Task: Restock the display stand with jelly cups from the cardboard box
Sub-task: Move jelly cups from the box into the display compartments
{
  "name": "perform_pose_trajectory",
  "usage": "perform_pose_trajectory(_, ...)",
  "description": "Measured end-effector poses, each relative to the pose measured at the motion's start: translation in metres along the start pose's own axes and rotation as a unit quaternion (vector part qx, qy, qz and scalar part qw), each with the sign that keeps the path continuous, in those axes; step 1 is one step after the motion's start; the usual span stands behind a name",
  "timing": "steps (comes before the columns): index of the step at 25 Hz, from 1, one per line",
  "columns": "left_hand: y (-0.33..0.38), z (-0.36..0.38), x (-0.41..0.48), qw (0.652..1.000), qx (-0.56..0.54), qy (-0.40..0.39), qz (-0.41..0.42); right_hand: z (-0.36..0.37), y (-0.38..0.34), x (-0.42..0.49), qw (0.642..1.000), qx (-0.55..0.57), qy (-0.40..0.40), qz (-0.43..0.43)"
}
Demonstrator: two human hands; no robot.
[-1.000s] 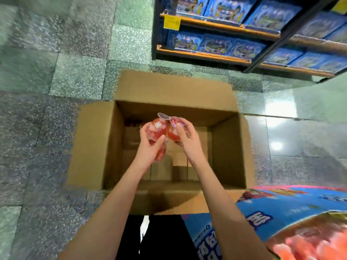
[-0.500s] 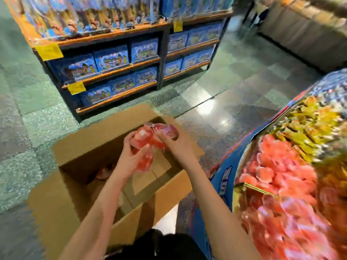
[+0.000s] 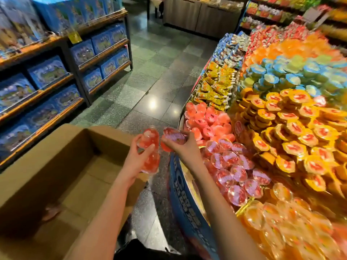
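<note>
We hold red jelly cups betw. cardboard box & display stand.
L grip clasps a blurred stack, count unclear; R grip pinches one cup near the stand's edge; box cut off bottom-left.

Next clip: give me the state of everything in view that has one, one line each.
Cardboard box: open, bottom mostly bare.
Left hand: grips stacked red jelly cups.
Right hand: holds one sealed jelly cup.
Display stand: heaped with cups, sorted by colour.
</note>
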State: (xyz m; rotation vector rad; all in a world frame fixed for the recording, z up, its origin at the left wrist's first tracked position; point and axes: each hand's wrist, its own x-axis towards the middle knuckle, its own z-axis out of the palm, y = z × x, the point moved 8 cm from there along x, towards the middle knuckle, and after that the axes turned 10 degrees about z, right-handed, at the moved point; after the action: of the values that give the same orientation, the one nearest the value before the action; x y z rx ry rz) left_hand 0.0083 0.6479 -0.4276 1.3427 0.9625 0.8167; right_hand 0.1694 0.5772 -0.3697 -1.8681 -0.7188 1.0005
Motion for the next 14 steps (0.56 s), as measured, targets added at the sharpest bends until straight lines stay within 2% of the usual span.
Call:
perform_pose_trajectory(7, -0.012, 0.126, 0.000, 0.994, -0.020, -0.101, -0.048, -0.122, 0.066, -0.021, 0.986, 0.079, 0.141, 0.047)
perform_pose_trajectory(14, -0.019, 0.200, 0.025, 0.980, -0.023, -0.187, -0.069, -0.187, 0.123, -0.026, 0.954, 0.126, 0.248, 0.109)
